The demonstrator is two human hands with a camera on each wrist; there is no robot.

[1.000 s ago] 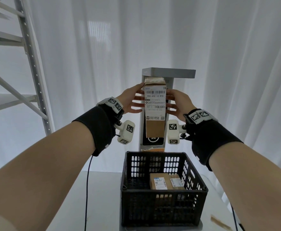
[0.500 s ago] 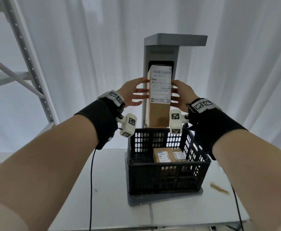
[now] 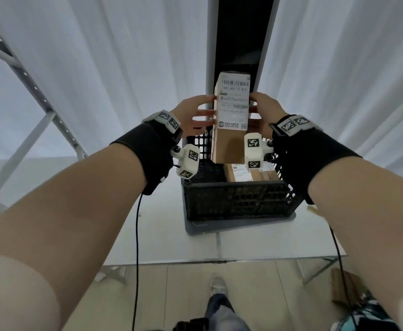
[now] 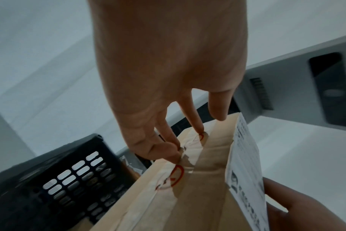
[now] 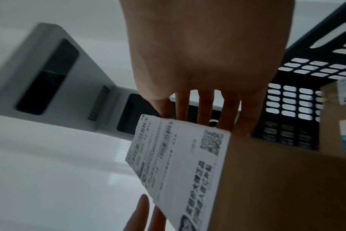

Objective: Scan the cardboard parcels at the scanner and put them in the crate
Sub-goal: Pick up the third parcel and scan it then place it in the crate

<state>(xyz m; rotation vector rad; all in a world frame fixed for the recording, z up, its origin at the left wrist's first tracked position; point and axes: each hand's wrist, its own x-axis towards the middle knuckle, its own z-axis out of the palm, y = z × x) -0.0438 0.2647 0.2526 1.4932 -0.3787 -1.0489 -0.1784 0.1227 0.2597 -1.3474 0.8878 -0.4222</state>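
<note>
A tall cardboard parcel with a white shipping label stands upright between both hands. It hangs in front of the grey scanner column, with its lower end over the back of the black crate. My left hand holds its left side; the fingertips touch the taped edge of the parcel. My right hand holds the right side, its fingers reaching behind the parcel. Two labelled parcels lie flat in the crate.
The crate sits on a grey base plate on a white table. A metal shelving rack stands at the left and white curtains hang behind. Wrist cables drop past the table edge. Cardboard lies on the floor at the right.
Both hands have brought the parcel down from under the scanner head to just above the crate. The head view has tipped down, now showing the table edge and floor.
</note>
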